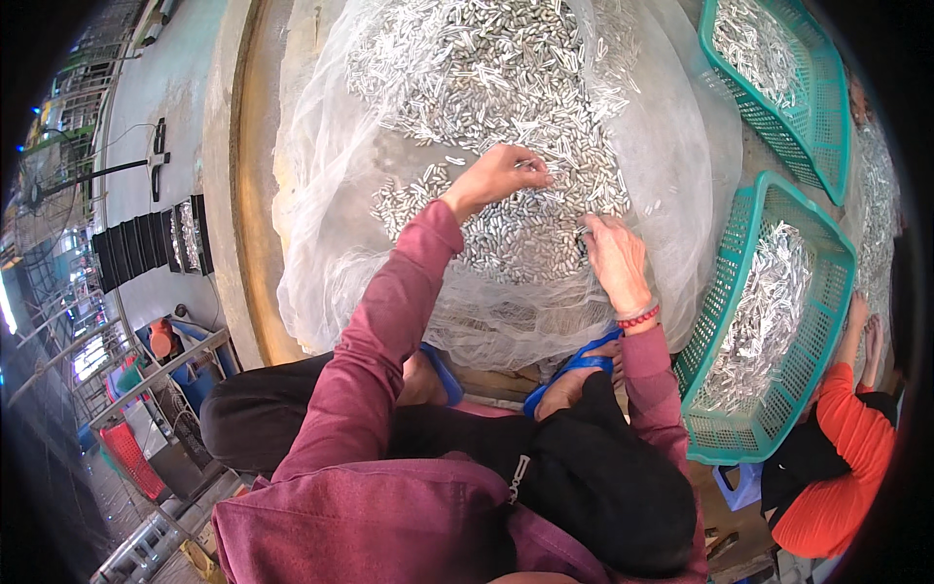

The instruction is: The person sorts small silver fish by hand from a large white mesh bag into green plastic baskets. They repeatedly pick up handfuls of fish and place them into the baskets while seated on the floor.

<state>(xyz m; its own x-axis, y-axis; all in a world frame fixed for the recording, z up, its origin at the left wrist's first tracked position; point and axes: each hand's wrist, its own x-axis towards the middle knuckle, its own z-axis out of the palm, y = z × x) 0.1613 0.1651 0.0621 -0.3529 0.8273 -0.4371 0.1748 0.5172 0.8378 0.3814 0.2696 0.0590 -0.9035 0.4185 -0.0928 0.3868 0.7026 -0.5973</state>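
Note:
A large heap of small silvery metal pieces, short and rod-like, lies spread over a sheet of white netting. My left hand hovers over the heap's near part. Its fingers are bent and pressed together at the tips; what they pinch, if anything, is too small to name. At the heap's right edge, my right hand has its fingers curled down against the pieces. Their tips are partly hidden, so I cannot make out what they hold.
Right of the netting stands a green plastic basket of longer silvery pieces, with another green basket beyond it. A co-worker in an orange sleeve sits at the far right. A wooden ledge runs along the left.

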